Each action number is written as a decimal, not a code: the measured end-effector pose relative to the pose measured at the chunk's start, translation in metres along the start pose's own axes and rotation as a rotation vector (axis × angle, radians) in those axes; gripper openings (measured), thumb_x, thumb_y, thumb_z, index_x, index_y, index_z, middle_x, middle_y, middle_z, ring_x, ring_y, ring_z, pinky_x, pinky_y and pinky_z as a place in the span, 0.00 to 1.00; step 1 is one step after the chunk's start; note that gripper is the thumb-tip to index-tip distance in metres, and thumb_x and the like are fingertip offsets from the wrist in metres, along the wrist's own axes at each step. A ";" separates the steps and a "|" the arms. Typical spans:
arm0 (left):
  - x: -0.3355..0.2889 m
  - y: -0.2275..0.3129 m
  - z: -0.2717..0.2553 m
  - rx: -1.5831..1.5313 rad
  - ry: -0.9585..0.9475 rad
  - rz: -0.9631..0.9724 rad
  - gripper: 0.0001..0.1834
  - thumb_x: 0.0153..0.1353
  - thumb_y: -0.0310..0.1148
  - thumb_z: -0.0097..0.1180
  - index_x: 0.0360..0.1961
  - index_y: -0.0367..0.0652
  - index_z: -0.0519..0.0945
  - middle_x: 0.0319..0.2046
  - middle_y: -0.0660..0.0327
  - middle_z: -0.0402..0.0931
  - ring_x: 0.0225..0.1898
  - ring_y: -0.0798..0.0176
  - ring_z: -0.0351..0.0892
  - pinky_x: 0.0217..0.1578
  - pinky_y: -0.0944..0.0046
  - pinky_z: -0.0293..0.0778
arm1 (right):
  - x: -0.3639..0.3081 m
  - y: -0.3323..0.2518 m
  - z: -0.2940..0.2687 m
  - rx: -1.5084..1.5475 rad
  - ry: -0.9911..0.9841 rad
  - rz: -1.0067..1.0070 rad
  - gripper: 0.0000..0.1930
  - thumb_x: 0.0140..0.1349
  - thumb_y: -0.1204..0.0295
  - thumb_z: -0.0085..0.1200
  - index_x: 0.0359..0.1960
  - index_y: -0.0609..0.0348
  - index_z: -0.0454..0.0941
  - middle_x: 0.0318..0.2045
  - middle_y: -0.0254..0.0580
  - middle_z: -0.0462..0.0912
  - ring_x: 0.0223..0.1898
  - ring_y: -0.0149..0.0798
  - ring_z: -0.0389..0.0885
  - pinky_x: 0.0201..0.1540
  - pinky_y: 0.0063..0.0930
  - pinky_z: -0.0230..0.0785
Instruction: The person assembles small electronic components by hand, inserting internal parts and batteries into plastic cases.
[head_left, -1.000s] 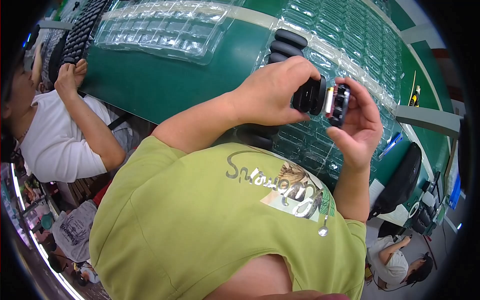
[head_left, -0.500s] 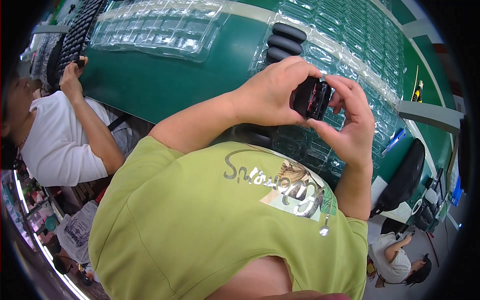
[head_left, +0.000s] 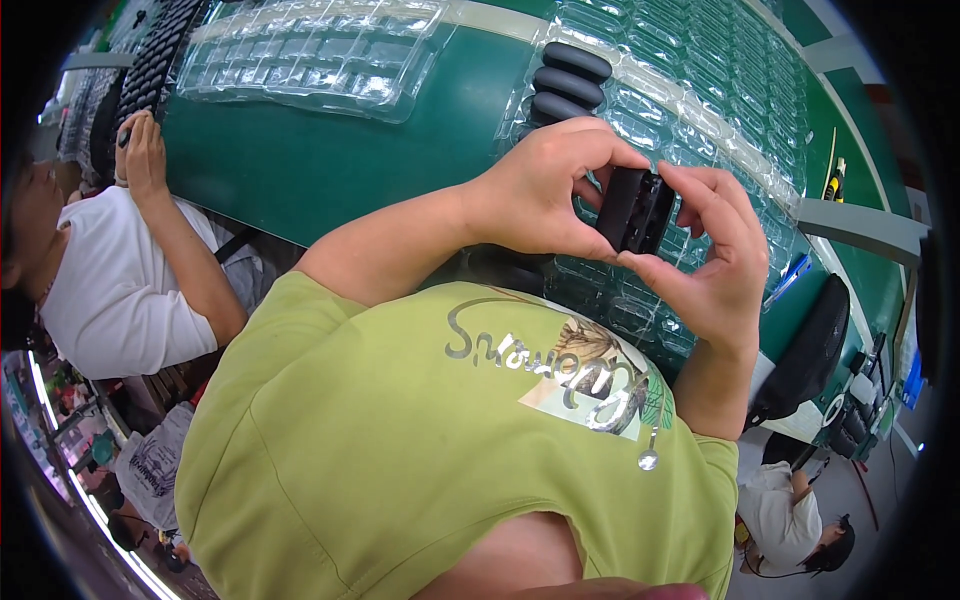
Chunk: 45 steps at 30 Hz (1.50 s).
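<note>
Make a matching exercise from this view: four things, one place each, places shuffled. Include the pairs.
Things
1. Black device
2. Dark rounded pieces
3. Black pouch
4. Clear plastic tray at the picture's upper left

Places
A. Beside the right forearm, on its right
B. On the green table, near the co-worker in a white top
C. Between the fingers of the left hand and right hand
D. Just beyond the left hand, in a short row

Pairs
1-C, 2-D, 3-A, 4-B
</note>
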<state>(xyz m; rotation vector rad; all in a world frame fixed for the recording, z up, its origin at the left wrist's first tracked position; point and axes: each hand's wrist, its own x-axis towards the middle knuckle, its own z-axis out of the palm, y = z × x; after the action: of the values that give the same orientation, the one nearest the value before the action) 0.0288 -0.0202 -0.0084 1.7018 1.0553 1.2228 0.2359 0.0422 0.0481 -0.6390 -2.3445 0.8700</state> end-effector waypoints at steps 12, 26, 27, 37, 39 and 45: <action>-0.004 -0.004 0.008 -0.063 -0.038 -0.018 0.38 0.36 0.22 0.76 0.54 0.37 0.75 0.42 0.58 0.71 0.39 0.67 0.80 0.36 0.70 0.81 | 0.001 -0.012 -0.011 -0.133 -0.139 -0.049 0.34 0.30 0.77 0.74 0.47 0.63 0.80 0.36 0.46 0.79 0.34 0.45 0.80 0.32 0.32 0.73; -0.003 -0.005 0.009 -0.214 0.009 -0.091 0.37 0.36 0.24 0.77 0.52 0.35 0.74 0.42 0.57 0.70 0.34 0.67 0.82 0.34 0.69 0.82 | -0.003 -0.011 -0.008 -0.041 -0.056 -0.001 0.34 0.33 0.76 0.74 0.50 0.61 0.80 0.39 0.44 0.80 0.32 0.37 0.77 0.30 0.25 0.70; -0.002 -0.007 0.009 -0.214 0.010 -0.091 0.37 0.36 0.24 0.77 0.52 0.35 0.74 0.42 0.57 0.70 0.34 0.67 0.82 0.34 0.69 0.82 | -0.003 -0.012 -0.009 -0.052 -0.034 -0.015 0.33 0.33 0.76 0.74 0.49 0.61 0.80 0.39 0.43 0.80 0.32 0.36 0.77 0.29 0.24 0.70; -0.003 -0.007 0.005 -0.218 -0.019 -0.105 0.37 0.35 0.24 0.78 0.51 0.34 0.74 0.42 0.58 0.70 0.36 0.66 0.83 0.35 0.68 0.83 | 0.001 -0.016 -0.013 -0.073 -0.032 0.011 0.32 0.33 0.75 0.74 0.48 0.62 0.81 0.39 0.43 0.81 0.30 0.33 0.76 0.29 0.23 0.70; -0.003 -0.007 0.005 -0.237 -0.021 -0.106 0.37 0.35 0.25 0.78 0.50 0.35 0.74 0.41 0.58 0.70 0.36 0.67 0.83 0.35 0.69 0.83 | 0.002 -0.017 -0.015 -0.104 -0.059 -0.007 0.32 0.33 0.76 0.74 0.48 0.62 0.80 0.39 0.44 0.81 0.32 0.36 0.78 0.30 0.24 0.71; -0.003 -0.008 0.007 -0.296 -0.010 -0.123 0.37 0.35 0.26 0.78 0.50 0.34 0.75 0.41 0.58 0.71 0.36 0.66 0.84 0.35 0.68 0.83 | 0.004 -0.015 -0.013 -0.091 -0.104 -0.012 0.32 0.33 0.77 0.73 0.48 0.61 0.80 0.38 0.44 0.80 0.34 0.40 0.80 0.30 0.27 0.73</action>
<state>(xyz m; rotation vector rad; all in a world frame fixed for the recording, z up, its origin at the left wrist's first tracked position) 0.0339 -0.0206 -0.0185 1.3958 0.9076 1.2228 0.2374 0.0396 0.0681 -0.6298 -2.4906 0.8132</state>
